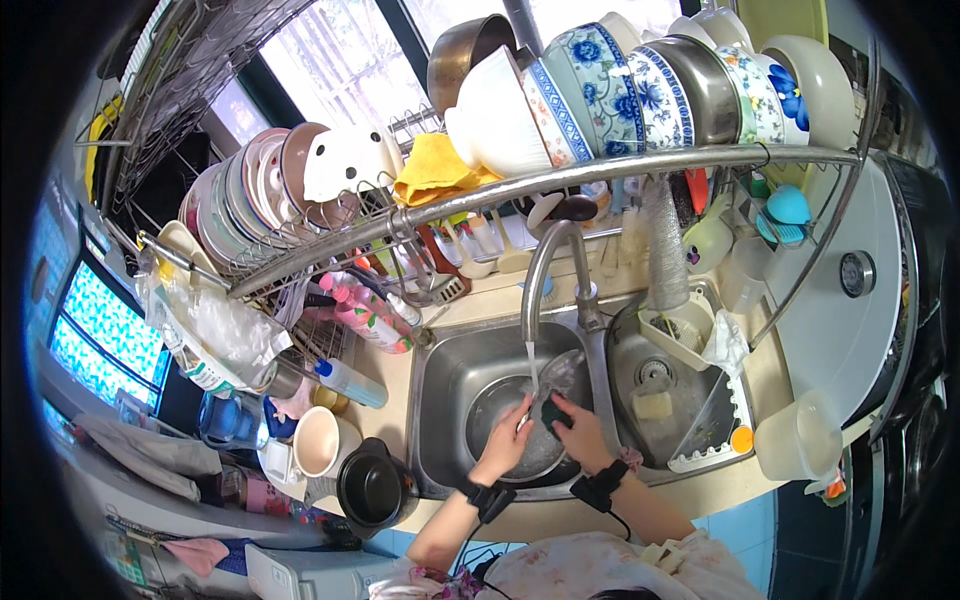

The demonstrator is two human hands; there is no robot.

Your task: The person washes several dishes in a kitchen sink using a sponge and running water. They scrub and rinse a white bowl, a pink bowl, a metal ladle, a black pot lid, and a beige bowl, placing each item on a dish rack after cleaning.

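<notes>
Both of my hands are over the left basin of a steel double sink. My left hand grips the handle of a metal utensil with a broad, shiny head, perhaps a ladle or spatula; blur hides its exact kind. In my right hand is a dark green scouring pad, close beside the utensil. Water runs from the curved steel faucet down near the utensil. Beneath my hands a round metal basin lies in the sink, with water in it.
A steel dish rack with bowls and plates spans above the sink. The right basin holds a yellowish sponge and a strainer basket. A black pot stands at the left counter edge, a plastic container on the right.
</notes>
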